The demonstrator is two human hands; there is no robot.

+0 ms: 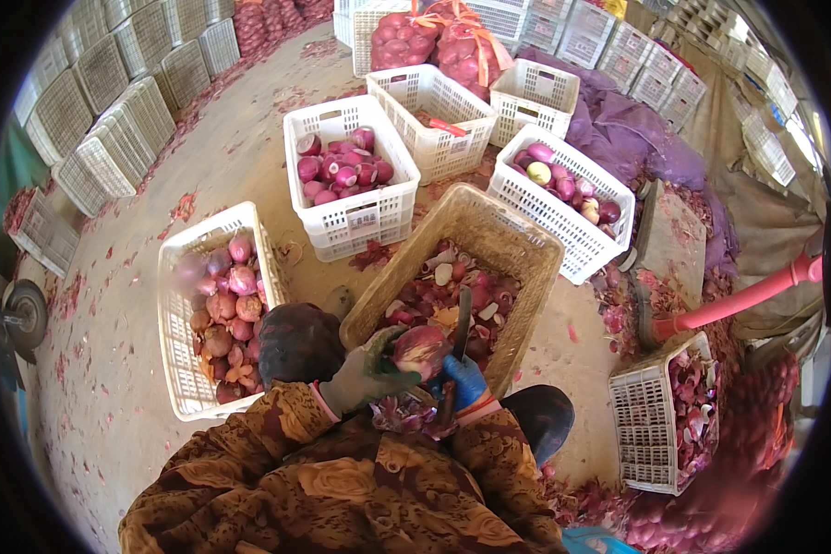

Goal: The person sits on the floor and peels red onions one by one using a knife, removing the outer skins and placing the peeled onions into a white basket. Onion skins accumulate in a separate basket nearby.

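Note:
My left hand (367, 377), in a grey-green glove, grips a large red onion (422, 352) from its left and lower side. My right hand (467, 381), in a blue glove, holds a knife (463, 322) whose blade points up and away, close beside the onion. Below both hands, loose onion skins (401, 414) lie in my lap. Just beyond them is a dirty tan plastic crate (533, 291) with onion skins and cut ends in it. To the left, a cream crate (168, 325) holds unpeeled red onions (239, 325).
Peeled red onions fill part of a white crate (360, 215) ahead and another (561, 239) at right. Two further crates (457, 149) (537, 90) and mesh onion sacks (401, 41) stand behind. A red pole (741, 298) and a crate of skins (640, 422) are at right.

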